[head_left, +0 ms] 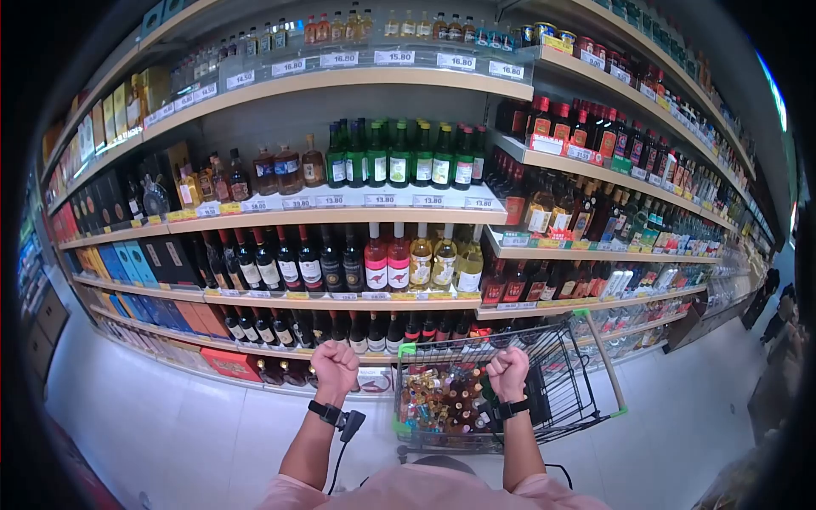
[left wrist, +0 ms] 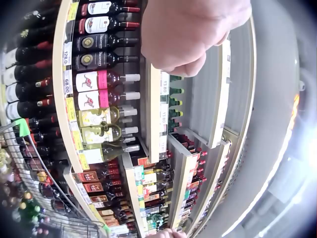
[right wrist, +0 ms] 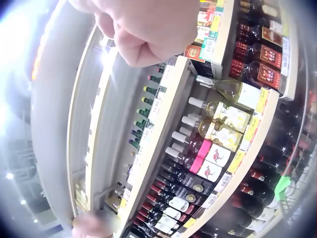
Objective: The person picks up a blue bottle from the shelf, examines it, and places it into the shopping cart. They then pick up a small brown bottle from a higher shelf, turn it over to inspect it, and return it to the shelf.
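Note:
Both hands are raised in front of the shelves with fingers curled into fists, and neither holds anything. The left hand point(head_left: 335, 367) is before the lower wine shelf, left of the shopping cart point(head_left: 397, 399). Over the cart's basket is the right hand point(head_left: 508, 372). Many small bottles point(head_left: 442, 395) lie in the cart. In the left wrist view the left fist point(left wrist: 190, 37) covers part of a shelf near pink-labelled bottles point(left wrist: 89, 80). The right wrist view shows the right fist point(right wrist: 143, 29) at the top.
Shelves hold green bottles point(head_left: 398, 161), wine bottles point(head_left: 308, 265) and, at the right, red-capped bottles point(head_left: 580, 129). A red box point(head_left: 229, 364) sits on the bottom shelf at the left. Pale floor point(head_left: 204, 425) spreads around the cart. Dark figures point(head_left: 778, 310) appear at the far right.

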